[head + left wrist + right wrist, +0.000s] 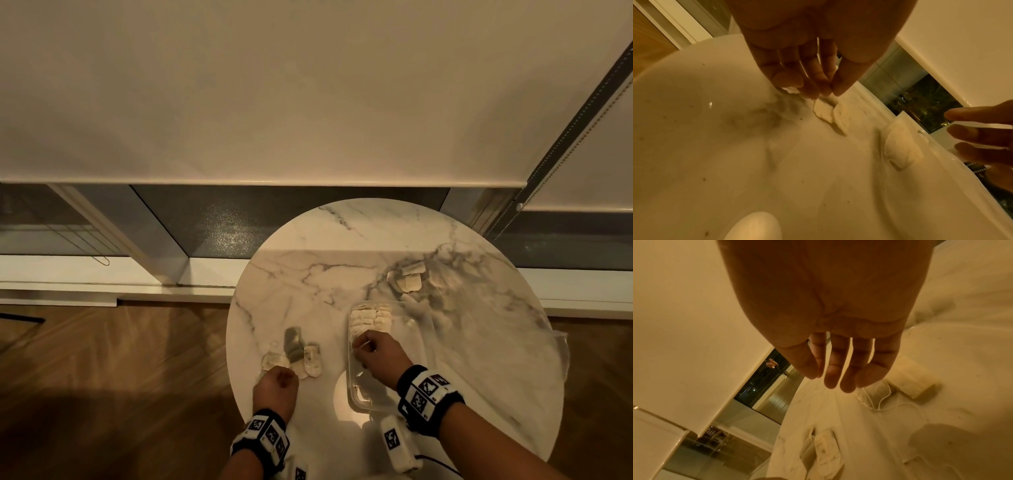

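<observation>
Head view, sachets (312, 358) blurred — left hand (275, 387) grip unclear

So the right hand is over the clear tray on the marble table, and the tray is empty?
Not empty: the head view shows pale packets at the far end of the clear tray. The right hand is over it, on the marble table.

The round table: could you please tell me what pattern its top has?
White marble with grey veins; the table shows best in the head view.
</observation>
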{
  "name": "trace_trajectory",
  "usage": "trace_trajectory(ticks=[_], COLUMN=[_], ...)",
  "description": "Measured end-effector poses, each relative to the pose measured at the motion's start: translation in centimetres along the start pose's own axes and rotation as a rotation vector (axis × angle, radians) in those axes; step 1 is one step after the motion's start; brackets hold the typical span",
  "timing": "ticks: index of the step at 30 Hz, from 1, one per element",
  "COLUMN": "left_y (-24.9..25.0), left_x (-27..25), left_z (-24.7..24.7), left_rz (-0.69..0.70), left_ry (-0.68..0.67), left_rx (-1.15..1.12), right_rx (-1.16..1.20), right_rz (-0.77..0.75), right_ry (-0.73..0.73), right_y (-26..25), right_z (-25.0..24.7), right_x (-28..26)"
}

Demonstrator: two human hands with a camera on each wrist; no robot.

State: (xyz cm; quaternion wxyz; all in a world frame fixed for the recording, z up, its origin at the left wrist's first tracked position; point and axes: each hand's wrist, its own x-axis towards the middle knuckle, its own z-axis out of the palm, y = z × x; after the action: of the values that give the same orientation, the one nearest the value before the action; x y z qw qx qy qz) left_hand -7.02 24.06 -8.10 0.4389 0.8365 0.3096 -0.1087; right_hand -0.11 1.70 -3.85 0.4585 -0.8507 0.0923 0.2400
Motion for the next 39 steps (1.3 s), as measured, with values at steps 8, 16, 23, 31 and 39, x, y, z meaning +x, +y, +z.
trace_trajectory(ticks=[8, 16, 23, 31, 39], left_y=[-1.2, -1.3, -1.6, 0.6, 4.8], left_x=[4.1, 7.2, 7.4, 4.5, 1.6], left_z=[-1.9, -2.2, -2.7, -3.8, -3.4], left_rz=[-0.03, 0.01, 0.043, 0.065, 0.054], left_ry=[0.126, 0.005, 0.024, -0.059, -0.283], left_rx=[0.053, 0.327, 0.251, -0.285, -0.708], right_rx=[-0.063, -0.096, -0.088, -0.037, 0.208], right_rz=[-0.094, -0.092, -0.074, -0.062, -0.027], right_ry=[-0.074, -0.085, -0.07, -0.049, -0.103], right_y=[-2.0, -2.7, -2.6, -2.8, -4.4], right_z=[2.0, 3.2, 2.8, 3.3, 4.6], right_x=[-1.0, -1.3, -1.5, -1.0, -1.6])
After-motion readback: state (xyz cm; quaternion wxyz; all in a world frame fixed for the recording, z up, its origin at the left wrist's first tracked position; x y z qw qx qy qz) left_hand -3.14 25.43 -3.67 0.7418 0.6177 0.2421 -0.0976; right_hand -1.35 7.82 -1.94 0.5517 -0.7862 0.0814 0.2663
